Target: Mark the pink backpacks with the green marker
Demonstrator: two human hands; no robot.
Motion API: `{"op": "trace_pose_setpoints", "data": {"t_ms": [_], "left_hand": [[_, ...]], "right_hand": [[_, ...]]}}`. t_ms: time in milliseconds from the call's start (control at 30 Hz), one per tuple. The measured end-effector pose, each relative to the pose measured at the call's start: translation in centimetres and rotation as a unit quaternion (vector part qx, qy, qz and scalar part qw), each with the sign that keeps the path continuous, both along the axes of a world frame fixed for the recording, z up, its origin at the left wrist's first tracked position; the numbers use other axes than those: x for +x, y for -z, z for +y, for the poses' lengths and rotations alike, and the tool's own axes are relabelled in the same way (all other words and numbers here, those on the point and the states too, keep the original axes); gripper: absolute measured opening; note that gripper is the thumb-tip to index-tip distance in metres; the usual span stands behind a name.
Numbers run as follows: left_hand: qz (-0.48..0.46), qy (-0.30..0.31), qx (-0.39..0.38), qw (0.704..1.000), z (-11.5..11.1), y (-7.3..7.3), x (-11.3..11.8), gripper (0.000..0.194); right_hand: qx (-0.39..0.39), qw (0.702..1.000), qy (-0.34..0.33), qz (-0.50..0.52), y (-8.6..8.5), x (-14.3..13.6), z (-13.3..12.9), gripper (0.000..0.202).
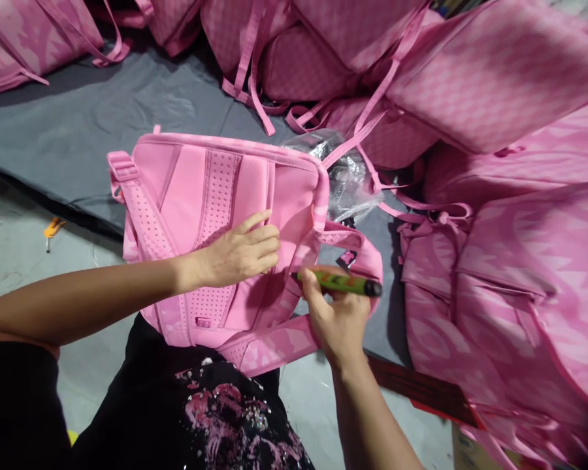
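Pink backpack point(215, 222): lies back panel up on the person's lap and the edge of a grey sheet point(78, 124), perforated padding and shoulder straps facing the camera. Closed as far as can be seen; contents cannot be told.

Behind it, touching its upper right corner: crumpled clear plastic bag point(345, 176), contents unclear. Beyond and to the right: pile of pink bags point(494, 85), overlapping one another, straps trailing over the sheet. All appear shut.

Left hand point(240, 251): laid flat on the back panel, fingers extended and close together, pressing the padding near its middle. Nothing gripped.

Right hand point(338, 320): fingers curled and clamped round a green marker point(340, 282), held roughly level, dark tip pointing right. Hand sits just beside the backpack's lower right strap point(274, 346), which runs under the wrist side; contact with the strap cannot be confirmed.

Far left, on the pale floor: small yellow tool point(53, 228), well apart from both hands.
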State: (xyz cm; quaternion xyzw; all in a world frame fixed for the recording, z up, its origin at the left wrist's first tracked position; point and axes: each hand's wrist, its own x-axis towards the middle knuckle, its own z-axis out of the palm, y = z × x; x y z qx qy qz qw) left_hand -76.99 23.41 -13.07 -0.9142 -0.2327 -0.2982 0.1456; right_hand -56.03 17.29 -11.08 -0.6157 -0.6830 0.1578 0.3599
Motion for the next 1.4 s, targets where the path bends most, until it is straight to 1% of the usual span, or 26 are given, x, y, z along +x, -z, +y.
{"op": "trace_pose_setpoints", "data": {"t_ms": [100,167,200,267,333,467,600,700,800,867,933,1000,1100,1167,1233,1300,1367,1400], "left_hand": [[0.005,-0.002,0.020,1.000,-0.7,-0.5,-0.2,0.012],[0.012,-0.009,0.028,0.999,-1.0,-0.6,-0.2,0.012],[0.016,-0.014,0.031,0.999,-1.1,-0.7,-0.1,0.012],[0.024,-0.020,0.031,0.999,-1.2,-0.7,-0.1,0.013],[0.029,-0.023,0.024,0.999,-1.2,-0.7,-0.1,0.012],[0.030,-0.017,0.017,0.999,-1.1,-0.7,-0.2,0.010],[0.027,-0.021,0.021,0.999,-1.2,-0.7,-0.2,0.010],[0.035,-0.029,0.025,0.999,-1.2,-0.6,-0.2,0.013],[0.043,-0.035,0.030,0.998,-1.1,-0.3,-0.1,0.014],[0.039,-0.035,0.028,0.998,-1.1,-0.1,-0.1,0.012],[0.043,-0.033,0.025,0.998,-1.0,-0.3,-0.2,0.011],[0.066,-0.032,0.023,0.997,-0.7,-0.9,-0.3,0.010],[0.124,-0.025,0.003,0.992,0.2,-2.7,-0.1,0.011],[0.160,-0.014,-0.022,0.987,0.9,-3.8,0.2,0.011],[0.194,-0.003,-0.045,0.980,1.5,-4.4,0.5,0.014],[0.221,-0.001,-0.063,0.973,1.8,-4.8,0.5,0.020],[0.228,-0.009,-0.071,0.971,1.5,-5.5,-0.2,0.028],[0.226,-0.018,-0.067,0.972,1.0,-6.1,-0.8,0.030]], "right_hand": [[-0.037,0.992,0.024,0.120,1.0,0.6,-1.9,0.022],[-0.032,0.986,0.033,0.161,1.4,0.3,-2.5,0.021],[-0.023,0.986,0.026,0.166,1.5,0.0,-2.5,0.021],[-0.012,0.989,-0.009,0.147,1.5,-0.4,-2.2,0.020],[-0.017,0.992,-0.038,0.122,1.3,-0.7,-1.9,0.019],[-0.006,0.993,-0.030,0.113,1.2,-0.7,-1.9,0.017],[0.002,0.995,-0.059,0.082,1.2,-0.8,-2.4,0.016],[0.022,0.995,-0.064,0.078,1.3,-1.0,-2.5,0.016],[0.029,0.993,-0.085,0.072,1.3,-1.2,-2.4,0.018],[0.017,0.995,-0.076,0.066,1.3,-1.2,-2.2,0.017],[0.014,0.995,-0.061,0.072,1.4,-1.3,-2.1,0.017],[0.006,0.995,-0.062,0.082,1.4,-1.3,-2.1,0.017],[-0.038,0.992,-0.063,0.103,1.3,-1.0,-2.5,0.014],[-0.047,0.990,-0.060,0.116,1.2,-0.7,-3.4,0.015],[-0.017,0.992,-0.071,0.107,1.5,-0.7,-4.7,0.019],[0.021,0.992,-0.103,0.076,2.2,-1.0,-6.2,0.022],[0.048,0.987,-0.145,0.045,3.1,-1.4,-7.6,0.027],[0.063,0.984,-0.165,0.034,3.4,-1.6,-8.1,0.030]]}}
